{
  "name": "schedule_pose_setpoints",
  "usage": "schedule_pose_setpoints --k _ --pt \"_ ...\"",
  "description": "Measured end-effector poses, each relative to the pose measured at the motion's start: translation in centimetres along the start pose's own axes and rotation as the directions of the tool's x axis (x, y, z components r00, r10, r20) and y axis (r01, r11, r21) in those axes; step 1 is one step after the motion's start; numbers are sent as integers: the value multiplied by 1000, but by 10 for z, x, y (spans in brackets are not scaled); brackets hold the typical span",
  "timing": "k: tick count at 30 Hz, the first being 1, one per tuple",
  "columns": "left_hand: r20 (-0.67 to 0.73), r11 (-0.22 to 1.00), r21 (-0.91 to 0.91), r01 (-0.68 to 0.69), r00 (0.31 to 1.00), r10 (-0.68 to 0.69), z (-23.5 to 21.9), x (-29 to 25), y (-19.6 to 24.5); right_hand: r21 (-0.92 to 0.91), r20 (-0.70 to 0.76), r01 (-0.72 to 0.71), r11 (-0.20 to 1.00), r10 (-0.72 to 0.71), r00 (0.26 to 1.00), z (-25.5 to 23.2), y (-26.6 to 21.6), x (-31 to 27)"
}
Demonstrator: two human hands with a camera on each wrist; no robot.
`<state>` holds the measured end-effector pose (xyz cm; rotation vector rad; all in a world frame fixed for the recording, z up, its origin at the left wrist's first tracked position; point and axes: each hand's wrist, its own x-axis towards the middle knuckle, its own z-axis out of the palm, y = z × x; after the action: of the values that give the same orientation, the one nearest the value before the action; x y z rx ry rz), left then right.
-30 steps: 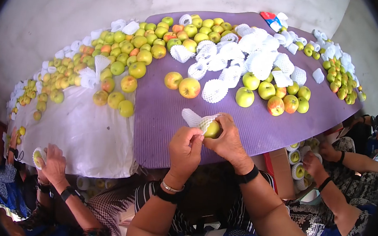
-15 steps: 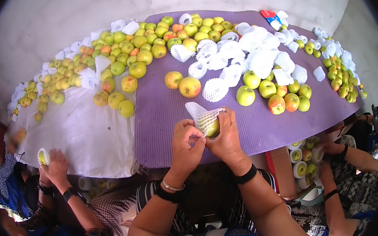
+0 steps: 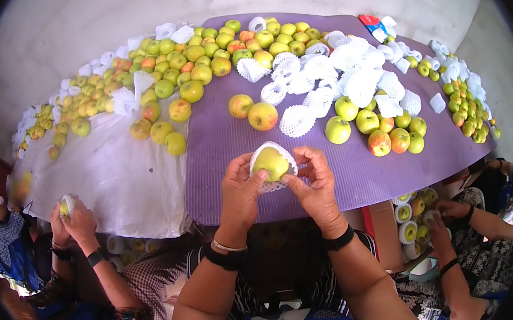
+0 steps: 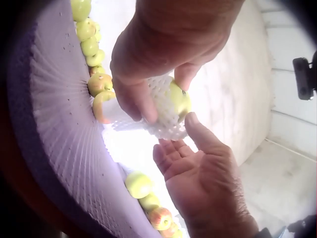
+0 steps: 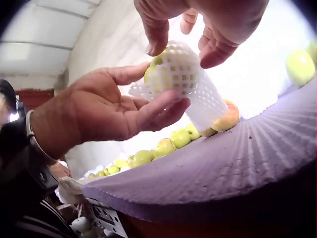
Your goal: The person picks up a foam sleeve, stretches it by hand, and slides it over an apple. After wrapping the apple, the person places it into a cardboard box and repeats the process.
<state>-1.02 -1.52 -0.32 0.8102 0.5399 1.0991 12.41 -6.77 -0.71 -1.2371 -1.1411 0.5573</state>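
Observation:
A yellow-green apple [image 3: 271, 163] sits in a white foam net sleeve [image 3: 275, 187] in front of my body, over the purple mat's near edge. My left hand [image 3: 239, 196] holds the apple through the netting, thumb across its front and fingers behind. From the other side my right hand [image 3: 320, 194] has its thumb at the sleeve's rim and its fingertips against the netting. The right wrist view shows the mesh [image 5: 181, 69] stretched round the apple, its loose end [image 5: 205, 106] hanging off beyond. In the left wrist view the apple's bare end [image 4: 182, 99] pokes out between both thumbs.
On the purple mat [image 3: 218, 175] lie loose apples [image 3: 379, 143] and a heap of white foam nets [image 3: 357, 71]. More apples cover the white sheet [image 3: 100, 176] at left. People work on both sides; a cardboard box [image 3: 383, 234] with netted apples stands at right.
The foam net now sits lower round the apple, whose bare end has turned toward me. My left hand has gone from pinching the net's edge to holding the apple's left side.

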Motion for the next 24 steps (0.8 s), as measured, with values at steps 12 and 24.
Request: schedule_pose_setpoints --k 12,24 --pt "80 999 -18 39 996 -37 1 -3 -5 -171 83 214 962 -203 976 -7 -17 0" --pt "63 984 -160 79 996 -69 5 -2 4 -251 -21 267 930 -281 959 -15 -11 4"
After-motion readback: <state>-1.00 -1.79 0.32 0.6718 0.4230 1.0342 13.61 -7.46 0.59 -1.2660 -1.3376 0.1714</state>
